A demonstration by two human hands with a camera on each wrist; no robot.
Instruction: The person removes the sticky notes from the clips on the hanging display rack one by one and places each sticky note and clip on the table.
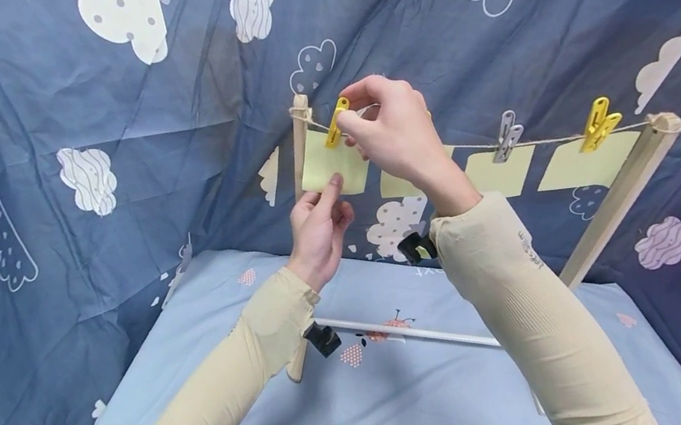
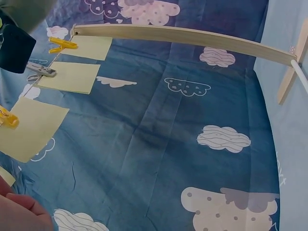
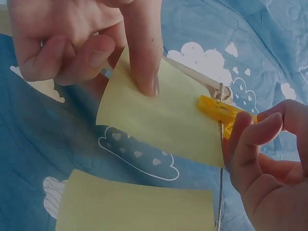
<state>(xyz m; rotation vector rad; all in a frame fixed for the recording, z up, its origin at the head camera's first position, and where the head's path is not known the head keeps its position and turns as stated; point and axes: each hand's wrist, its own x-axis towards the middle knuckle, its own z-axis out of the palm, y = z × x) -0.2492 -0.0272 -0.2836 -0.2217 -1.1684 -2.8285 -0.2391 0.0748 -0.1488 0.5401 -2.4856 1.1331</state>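
With thumb in front and fingers behind, my left hand [image 1: 319,231] pinches the lower edge of a pale yellow paper square [image 1: 319,161] at the left end of a string. My right hand [image 1: 397,126] holds a yellow clothespin [image 3: 216,109] between thumb and fingers. The clothespin's tip sits over the paper's upper edge, right at the string [image 3: 221,192]. In the right wrist view, the left thumb lies flat on the face of the paper. The left wrist view catches only part of the left hand [image 2: 24,211] at the lower left corner.
More paper squares hang along the string, held by a grey clothespin [image 1: 507,136] and yellow clothespins [image 1: 598,124]. Wooden posts [image 1: 619,201] carry the string's ends. A white rod [image 1: 416,333] runs low above the light blue sheet [image 1: 364,421]. Dark blue cloud-patterned cloth [image 1: 182,164] hangs behind.
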